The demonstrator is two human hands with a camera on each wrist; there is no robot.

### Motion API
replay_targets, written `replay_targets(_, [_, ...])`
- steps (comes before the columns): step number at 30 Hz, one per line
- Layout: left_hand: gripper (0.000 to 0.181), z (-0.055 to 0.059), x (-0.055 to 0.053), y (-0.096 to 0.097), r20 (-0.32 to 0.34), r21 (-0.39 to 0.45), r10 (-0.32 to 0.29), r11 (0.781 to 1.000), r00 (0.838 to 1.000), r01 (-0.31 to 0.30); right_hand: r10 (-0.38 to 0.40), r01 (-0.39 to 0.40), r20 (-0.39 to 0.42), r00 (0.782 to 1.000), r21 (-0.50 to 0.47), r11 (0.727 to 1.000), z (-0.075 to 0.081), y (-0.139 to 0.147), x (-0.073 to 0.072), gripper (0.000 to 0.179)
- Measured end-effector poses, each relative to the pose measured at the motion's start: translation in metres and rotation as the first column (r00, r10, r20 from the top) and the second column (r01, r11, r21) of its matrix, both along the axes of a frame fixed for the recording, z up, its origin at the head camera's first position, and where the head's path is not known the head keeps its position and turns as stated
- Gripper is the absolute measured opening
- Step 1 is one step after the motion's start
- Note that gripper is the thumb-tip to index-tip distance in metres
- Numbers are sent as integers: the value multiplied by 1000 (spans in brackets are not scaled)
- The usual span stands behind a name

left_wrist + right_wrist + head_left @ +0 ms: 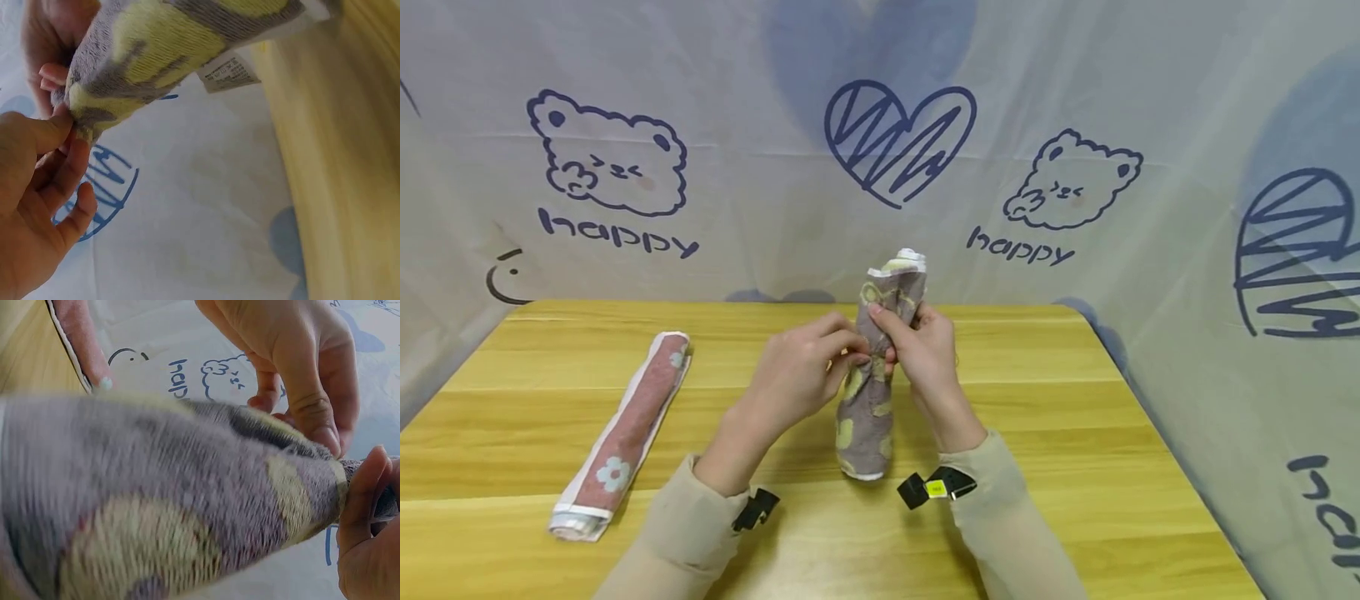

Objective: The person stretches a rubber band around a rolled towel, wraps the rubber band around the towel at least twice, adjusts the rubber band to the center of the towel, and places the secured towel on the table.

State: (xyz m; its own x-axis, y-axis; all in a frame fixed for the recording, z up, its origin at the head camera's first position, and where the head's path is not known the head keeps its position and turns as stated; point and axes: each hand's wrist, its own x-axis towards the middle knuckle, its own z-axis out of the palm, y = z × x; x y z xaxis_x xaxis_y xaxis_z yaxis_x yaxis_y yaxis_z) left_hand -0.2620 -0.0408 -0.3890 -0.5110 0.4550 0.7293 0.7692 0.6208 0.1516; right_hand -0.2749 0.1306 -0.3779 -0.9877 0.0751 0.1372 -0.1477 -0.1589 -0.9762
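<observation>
A rolled grey-purple towel point(867, 421) with yellow patches stands nearly upright over the table in the head view, its white-edged upper end leaning right. It narrows at the middle, where both hands meet. My right hand point(928, 346) grips it there, thumb across the front and fingers behind. From the other side my left hand point(797, 367) pinches the towel's narrow part between thumb and fingertips. In the left wrist view a printed white label point(228, 74) sticks out from the towel. The right wrist view shows the towel's wide end point(125, 506) blurred and close.
A second rolled towel point(636, 425), pink with pale flowers and white edges, lies slantwise at the left of the wooden table point(1037, 400). A pale cloth point(760, 167) with printed bears and hearts hangs behind the table and along its right side.
</observation>
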Motion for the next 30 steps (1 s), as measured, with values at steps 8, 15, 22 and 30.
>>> replay_targets(8, [6,-2,4,6,101,-149,5,989,995,10,-31,32,39,999,-13,999,-3,2,-6,19])
replay_targets(15, [8,-2,1,5,144,-121,-48,991,988,66,5,-6,58,998,24,1000,-4,6,-9,20])
replay_targets(22, [14,6,-5,-19,350,188,-115,981,930,51,165,-180,104,981,158,971,-7,4,-8,26])
replay_targets(30, [45,18,-7,-35,517,442,-233,897,824,-23,362,-386,135,922,289,876,-6,-4,-2,28])
